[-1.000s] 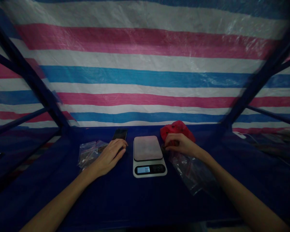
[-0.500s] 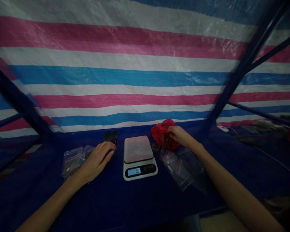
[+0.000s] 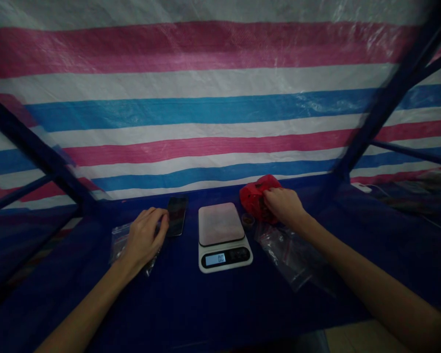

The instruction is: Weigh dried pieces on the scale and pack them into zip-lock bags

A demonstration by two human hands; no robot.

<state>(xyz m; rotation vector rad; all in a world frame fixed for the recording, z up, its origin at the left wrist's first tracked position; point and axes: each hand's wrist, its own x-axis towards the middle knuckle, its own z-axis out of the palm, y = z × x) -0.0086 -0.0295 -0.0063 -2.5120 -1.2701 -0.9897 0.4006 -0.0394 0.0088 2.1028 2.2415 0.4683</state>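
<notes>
My left hand (image 3: 145,235) rests over several clear zip bags (image 3: 120,240) at the left, fingers loosely curved and a gap showing at the thumb. Beside its fingertips lies a dark phone (image 3: 177,215). My right hand (image 3: 284,206) has its fingers bunched inside a red plastic bag (image 3: 252,198) holding small dark pieces; the fingertips and anything between them are hidden. Between the hands stands a white digital scale (image 3: 221,225), its plate bare and its display reading 0.0. A small round container (image 3: 247,220) sits between the scale and the red bag.
More clear zip bags (image 3: 288,255) lie under my right forearm on the blue table (image 3: 191,304). Blue metal frame posts (image 3: 375,108) rise at both sides. A striped tarp (image 3: 206,113) hangs behind. A white object with a cable (image 3: 362,188) lies at the far right.
The camera view has shifted, moving the scale rightward in the picture. My left hand has drawn back off the phone, its fingers more curved. My right hand stays at the red bag, fingers deeper in.
</notes>
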